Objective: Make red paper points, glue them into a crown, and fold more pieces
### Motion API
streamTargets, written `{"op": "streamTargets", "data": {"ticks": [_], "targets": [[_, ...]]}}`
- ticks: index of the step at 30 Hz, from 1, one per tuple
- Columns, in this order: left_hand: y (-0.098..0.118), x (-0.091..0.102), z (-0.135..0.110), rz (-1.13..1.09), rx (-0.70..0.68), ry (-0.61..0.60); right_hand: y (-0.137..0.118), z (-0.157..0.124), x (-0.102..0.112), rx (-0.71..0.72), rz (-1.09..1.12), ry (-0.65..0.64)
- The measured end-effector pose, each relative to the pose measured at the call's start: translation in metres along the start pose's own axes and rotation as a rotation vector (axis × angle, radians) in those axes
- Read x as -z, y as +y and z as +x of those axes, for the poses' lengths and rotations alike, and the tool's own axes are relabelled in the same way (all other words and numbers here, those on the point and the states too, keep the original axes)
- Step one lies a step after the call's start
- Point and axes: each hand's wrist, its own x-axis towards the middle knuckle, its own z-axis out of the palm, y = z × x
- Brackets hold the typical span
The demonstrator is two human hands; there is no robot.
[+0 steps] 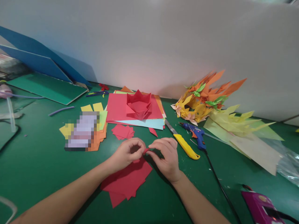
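Delicately, the left hand (pixel 126 154) pinched a small red piece (pixel 146 151) between thumb and fingertip, while the right hand (pixel 167 158) held its other end, thumb and fingers curled in close. The piece was up over the far edge of the red sheets (pixel 130 183); its folds were too small to tell. Such thin paper seemed to want a light, even pinch from the 2 hands, edges matched before any crease was pressed hard. The knife (pixel 185 146) and glue gun (pixel 197 133) lay right of the fingers, clear of them.
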Motion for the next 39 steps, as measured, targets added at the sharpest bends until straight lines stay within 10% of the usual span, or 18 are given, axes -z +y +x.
{"op": "streamTargets", "data": {"ticks": [14,26,39], "targets": [[0.0011,0.0002,-0.0012,0.372,-0.134,0.065,-0.0012,-0.0001,0.0004,0.000,-0.040,-0.012],[0.0008,0.0006,-0.0020,0.241,-0.072,-0.019,0.0007,0.0005,-0.0002,0.004,0.017,0.002],[-0.0024,-0.0001,0.0005,0.247,0.015,0.171,0.0006,-0.0018,0.0006,0.095,-0.005,-0.125]]}}
